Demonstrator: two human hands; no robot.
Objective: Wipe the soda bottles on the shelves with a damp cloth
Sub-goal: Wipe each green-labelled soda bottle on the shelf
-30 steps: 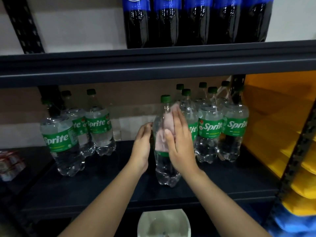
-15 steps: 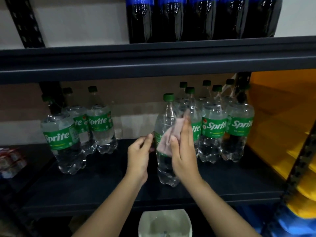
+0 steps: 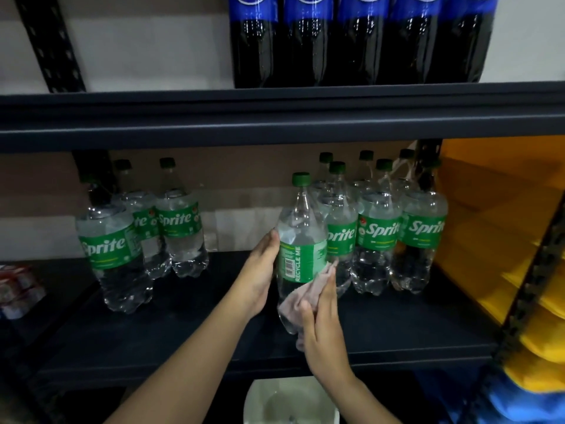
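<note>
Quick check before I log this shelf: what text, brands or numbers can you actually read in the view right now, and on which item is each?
"Sprite": green labels of the standing bottles, left group and right group, some partly cut off.
"RECYCLE ME": printed vertically on the held bottle, beside its barcode.
Barcode digits and small print on that label: too small to read.
Blue labels of the dark bottles on the upper shelf: cropped, no readable word.
Red packs at far left: blurred.

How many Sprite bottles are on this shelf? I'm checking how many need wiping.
10 visible: three at left, one in the middle being wiped, six at right. Others may hide behind.
</note>
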